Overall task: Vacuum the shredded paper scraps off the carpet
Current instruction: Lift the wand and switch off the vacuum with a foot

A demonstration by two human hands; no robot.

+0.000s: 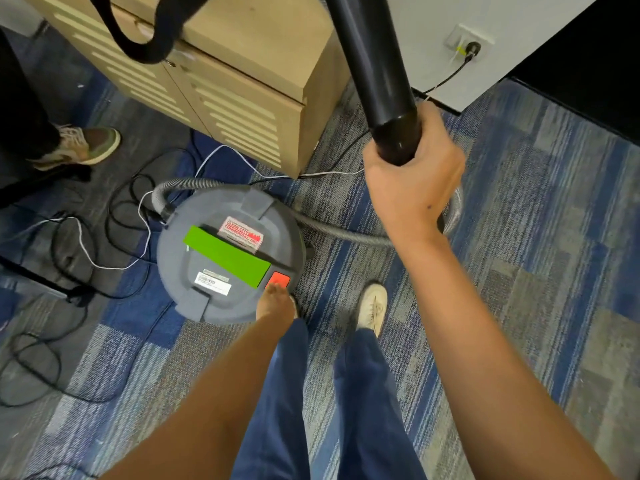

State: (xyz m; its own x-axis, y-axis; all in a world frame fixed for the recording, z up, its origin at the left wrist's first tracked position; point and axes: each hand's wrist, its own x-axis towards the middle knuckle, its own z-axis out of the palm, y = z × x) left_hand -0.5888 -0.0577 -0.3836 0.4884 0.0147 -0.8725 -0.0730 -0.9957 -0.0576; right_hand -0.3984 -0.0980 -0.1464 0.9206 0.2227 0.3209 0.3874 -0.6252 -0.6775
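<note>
Blue-and-grey striped carpet (519, 237) covers the floor, with a wooden cabinet (242, 81) at its far edge and loose cables (114, 209) along its left edge.

Step in hand, as judged: switching on the vacuum canister (207, 216).

1. The left hand (275, 303) reaches down with fingers extended, fingertips touching the red button (278, 280) at the near-right edge of the lid. Press straight down with 1 fingertip, so the canister does not tip or roll.
2. The right hand (412, 188) is wrapped firmly round the lower end of the black wand (374, 71), which rises out of the top of the frame. Keep this grip, since suction may tug the wand.
3. Check that the grey hose (339, 232), running from the lid across the carpet toward the right hand, has no kink.
4. A plug sits in the wall socket (467, 46).

Paper scraps: none can be made out on the carpet in view.

Containers: the canister lid is on, so its contents are hidden. The 2 cabinet doors are closed, contents likewise hidden.
</note>
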